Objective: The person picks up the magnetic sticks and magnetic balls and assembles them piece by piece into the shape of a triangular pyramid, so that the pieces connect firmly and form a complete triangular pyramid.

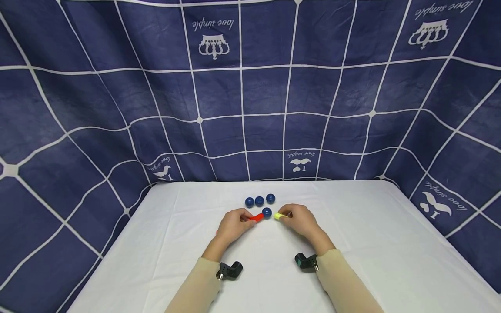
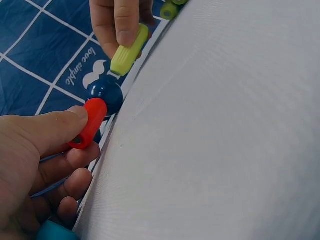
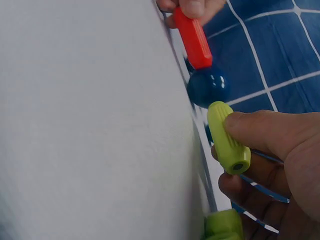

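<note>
My left hand (image 1: 233,225) pinches a red building stick (image 2: 91,122) between thumb and fingers. A dark round inset shows in its near end. The far end of the red stick meets a glossy blue ball (image 1: 267,212). From the other side my right hand (image 1: 300,220) pinches a yellow-green building stick (image 3: 227,137), its tip pointing at the same ball. In the head view a small gap shows between that tip and the ball; in the right wrist view they look very close, and I cannot tell whether they touch.
Three more blue balls (image 1: 259,201) lie just beyond the hands on the white table (image 1: 352,226). A bit of red (image 1: 217,232) peeks out beside the left wrist. Green pieces (image 3: 223,225) and a teal piece (image 2: 57,231) appear at wrist-view edges. A blue checked curtain (image 1: 266,91) borders the table.
</note>
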`<state>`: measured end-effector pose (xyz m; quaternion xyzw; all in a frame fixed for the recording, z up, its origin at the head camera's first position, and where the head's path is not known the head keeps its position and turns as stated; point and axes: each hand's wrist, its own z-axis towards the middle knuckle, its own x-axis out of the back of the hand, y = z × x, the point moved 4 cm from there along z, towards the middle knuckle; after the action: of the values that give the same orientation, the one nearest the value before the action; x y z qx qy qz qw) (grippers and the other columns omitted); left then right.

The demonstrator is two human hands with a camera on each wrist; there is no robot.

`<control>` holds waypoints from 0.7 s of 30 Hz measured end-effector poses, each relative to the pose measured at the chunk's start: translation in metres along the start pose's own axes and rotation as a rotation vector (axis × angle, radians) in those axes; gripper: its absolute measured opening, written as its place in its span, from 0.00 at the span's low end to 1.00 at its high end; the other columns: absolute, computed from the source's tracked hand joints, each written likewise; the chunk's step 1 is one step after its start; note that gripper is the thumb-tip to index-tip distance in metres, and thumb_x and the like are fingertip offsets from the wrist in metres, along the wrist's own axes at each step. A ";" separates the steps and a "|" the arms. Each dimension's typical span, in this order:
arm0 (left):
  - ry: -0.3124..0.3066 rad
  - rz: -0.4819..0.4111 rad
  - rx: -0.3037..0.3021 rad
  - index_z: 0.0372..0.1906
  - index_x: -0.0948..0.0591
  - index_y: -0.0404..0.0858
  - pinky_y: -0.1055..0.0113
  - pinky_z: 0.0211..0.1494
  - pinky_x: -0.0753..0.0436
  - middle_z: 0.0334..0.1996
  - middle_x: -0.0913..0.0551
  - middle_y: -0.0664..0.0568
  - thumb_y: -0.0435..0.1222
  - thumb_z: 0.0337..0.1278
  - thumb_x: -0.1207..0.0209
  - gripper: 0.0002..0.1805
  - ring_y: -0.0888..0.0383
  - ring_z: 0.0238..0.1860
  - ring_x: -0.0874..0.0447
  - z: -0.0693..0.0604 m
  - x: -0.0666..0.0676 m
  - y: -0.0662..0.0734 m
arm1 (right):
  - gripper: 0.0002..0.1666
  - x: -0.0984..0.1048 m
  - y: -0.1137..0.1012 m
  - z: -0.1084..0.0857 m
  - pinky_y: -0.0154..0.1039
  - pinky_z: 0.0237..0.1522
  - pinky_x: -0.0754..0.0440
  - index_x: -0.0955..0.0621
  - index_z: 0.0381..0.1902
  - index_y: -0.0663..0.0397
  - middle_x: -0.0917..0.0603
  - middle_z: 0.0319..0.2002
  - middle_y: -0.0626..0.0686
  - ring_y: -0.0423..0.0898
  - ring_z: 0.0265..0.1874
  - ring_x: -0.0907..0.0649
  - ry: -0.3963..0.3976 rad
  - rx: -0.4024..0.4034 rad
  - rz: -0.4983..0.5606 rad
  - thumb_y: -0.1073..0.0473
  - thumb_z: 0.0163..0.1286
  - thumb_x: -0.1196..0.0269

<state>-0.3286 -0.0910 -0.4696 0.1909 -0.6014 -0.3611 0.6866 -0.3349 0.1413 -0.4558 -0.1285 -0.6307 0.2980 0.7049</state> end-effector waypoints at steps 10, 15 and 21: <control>-0.006 0.018 0.020 0.35 0.14 0.47 0.69 0.33 0.27 0.26 0.15 0.59 0.43 0.52 0.28 0.07 0.64 0.25 0.24 0.000 -0.001 0.000 | 0.07 -0.007 -0.010 -0.001 0.41 0.39 0.22 0.12 0.39 0.43 0.13 0.34 0.44 0.40 0.31 0.21 0.020 0.007 -0.010 0.57 0.62 0.29; -0.009 0.024 0.008 0.35 0.14 0.47 0.69 0.32 0.27 0.25 0.16 0.59 0.43 0.52 0.28 0.07 0.64 0.25 0.25 -0.001 -0.001 0.000 | 0.06 -0.008 -0.012 -0.001 0.41 0.40 0.21 0.12 0.38 0.44 0.13 0.34 0.44 0.40 0.31 0.20 0.029 0.012 -0.005 0.57 0.61 0.29; -0.010 0.025 0.007 0.34 0.14 0.47 0.68 0.32 0.27 0.25 0.16 0.59 0.43 0.52 0.29 0.07 0.64 0.25 0.25 0.000 -0.001 0.001 | 0.06 -0.009 -0.016 -0.002 0.42 0.41 0.20 0.12 0.38 0.45 0.13 0.33 0.44 0.40 0.32 0.19 0.027 0.026 0.014 0.57 0.61 0.28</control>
<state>-0.3280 -0.0903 -0.4698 0.1840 -0.6082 -0.3514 0.6875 -0.3290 0.1244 -0.4543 -0.1275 -0.6163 0.3095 0.7129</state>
